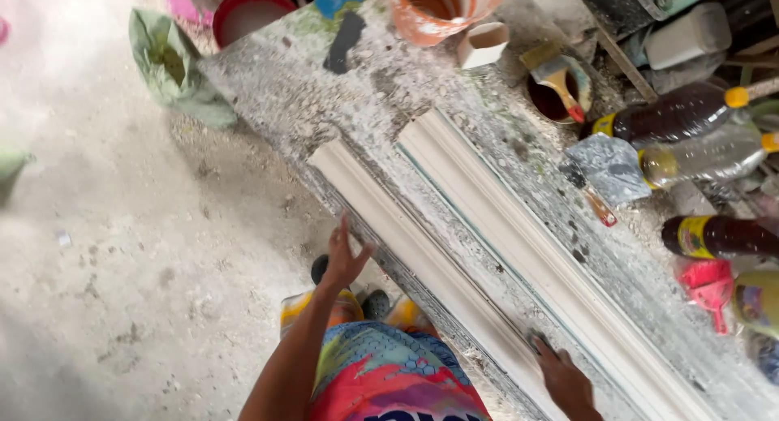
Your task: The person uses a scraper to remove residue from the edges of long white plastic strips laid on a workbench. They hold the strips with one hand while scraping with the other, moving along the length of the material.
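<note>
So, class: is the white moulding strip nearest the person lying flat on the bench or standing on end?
Lying flat. The near moulding strip runs lengthwise along the bench edge, with the right hand resting on it.

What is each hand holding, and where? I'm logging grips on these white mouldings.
Neither closes a grip. The right hand presses flat on the near white moulding at its near end; the left hand is open, fingers spread, beside its outer edge, contact unclear.
</note>
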